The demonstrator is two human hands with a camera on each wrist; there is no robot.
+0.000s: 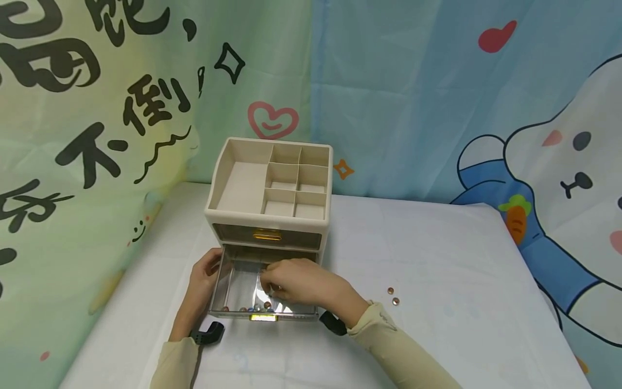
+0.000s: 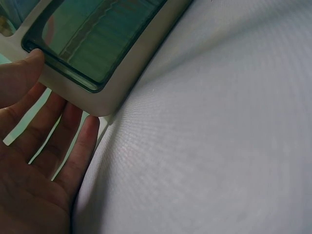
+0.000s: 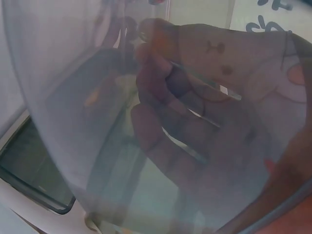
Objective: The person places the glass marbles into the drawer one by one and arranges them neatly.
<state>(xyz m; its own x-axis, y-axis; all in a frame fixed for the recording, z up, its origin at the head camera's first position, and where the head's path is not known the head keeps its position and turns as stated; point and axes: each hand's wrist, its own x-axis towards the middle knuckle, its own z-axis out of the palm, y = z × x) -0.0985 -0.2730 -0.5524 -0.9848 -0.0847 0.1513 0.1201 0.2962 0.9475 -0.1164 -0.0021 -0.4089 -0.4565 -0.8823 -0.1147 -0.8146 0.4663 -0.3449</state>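
A cream desktop organizer [image 1: 248,186] stands on the table with its clear lower drawer [image 1: 233,281] pulled out. At its left side, my left hand [image 1: 203,278] holds the frame; in the left wrist view the thumb [image 2: 22,78] lies over the front edge and the other fingers reach along the side. My right hand [image 1: 303,281] is inside the drawer with curled fingers. Seen through the clear drawer wall in the right wrist view, thumb and forefinger pinch a small shiny bead [image 3: 143,35], partly hidden. Several small beads [image 1: 267,305] lie along the drawer's front wall.
Two copper-coloured beads [image 1: 393,296] lie on the white tablecloth [image 1: 437,259] to the right. Above the open drawer is a closed upper drawer [image 1: 291,239] with a gold handle. The organizer's top has several compartments. A printed curtain [image 1: 389,108] hangs behind the table.
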